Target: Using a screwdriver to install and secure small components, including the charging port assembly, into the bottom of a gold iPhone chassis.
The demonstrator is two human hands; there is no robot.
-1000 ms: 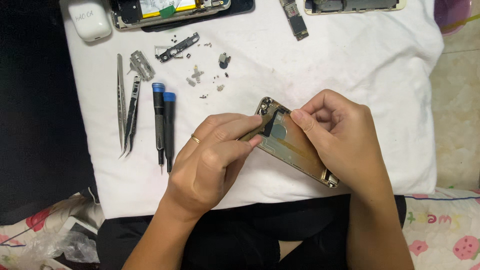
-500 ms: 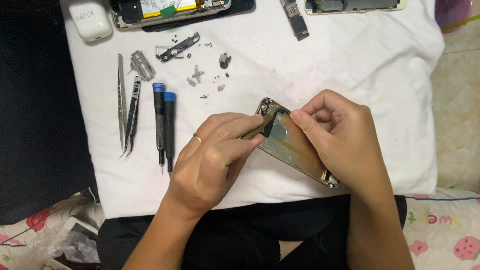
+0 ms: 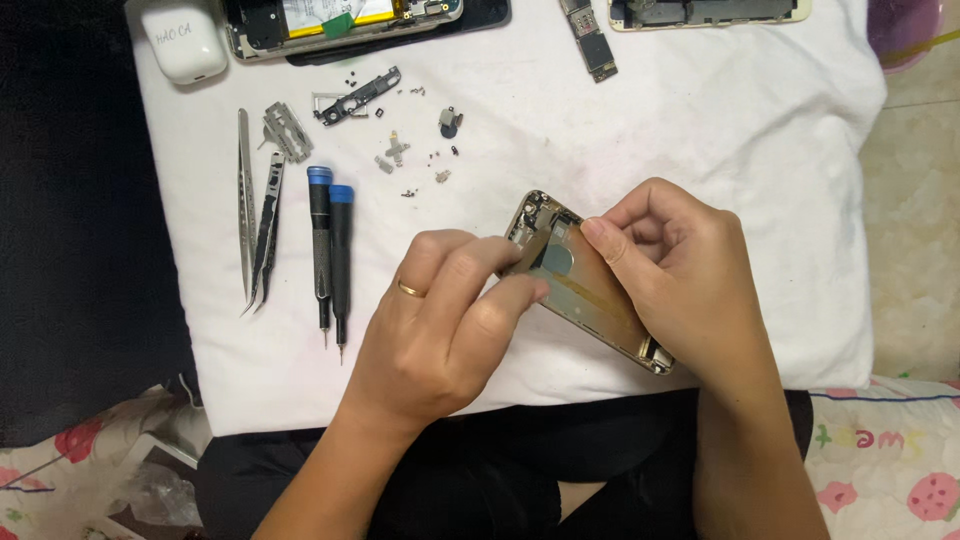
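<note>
A gold phone housing (image 3: 590, 290), opened and emptied of most parts, is tilted over the white cloth (image 3: 700, 130). My right hand (image 3: 690, 285) grips its right edge, thumb resting on the inner face. My left hand (image 3: 445, 320), a ring on one finger, pinches at the housing's upper left inner edge with thumb and forefinger; whatever is under the fingertips is hidden.
Left of my hands lie two tweezers (image 3: 255, 225), two blue-capped screwdrivers (image 3: 328, 250) and a razor blade (image 3: 287, 131). Small screws and brackets (image 3: 400, 155) are scattered above. A white earbud case (image 3: 183, 42), an opened phone (image 3: 340, 20), a logic board (image 3: 590, 40) and another housing (image 3: 705, 10) line the far edge.
</note>
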